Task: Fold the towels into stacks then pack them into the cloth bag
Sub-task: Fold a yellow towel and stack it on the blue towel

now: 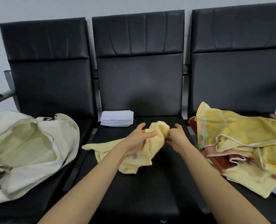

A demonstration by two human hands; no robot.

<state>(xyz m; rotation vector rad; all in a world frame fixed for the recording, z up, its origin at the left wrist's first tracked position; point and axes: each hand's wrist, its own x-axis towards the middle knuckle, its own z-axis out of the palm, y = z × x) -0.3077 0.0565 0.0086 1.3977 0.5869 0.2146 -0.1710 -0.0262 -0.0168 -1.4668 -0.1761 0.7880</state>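
Black padded seats stand three in a row against a pale wall, and the middle seat is the surface where the work is going on. A person stands in front of it with both bare forearms reaching in from six o'clock. Over the centre of that surface, the two hands meet on a pale yellow towel. The left hand has its thumb up and its fingers loosely curled round the bunched cloth. The right hand pinches the top of the same bunch with bent fingers, just beside the left. Most of the towel is crumpled; one corner trails out flat on the seat toward nine o'clock, and the rest hangs and pools below the left hand.

At eleven o'clock from the hands, at the back of the same seat, sits a neat stack of folded white towels. At nine o'clock, on the left seat, the cream cloth bag lies slumped with its mouth gaping open. At three o'clock, on the right seat, a loose pile of unfolded towels, yellow over rust-orange, sprawls across the cushion.
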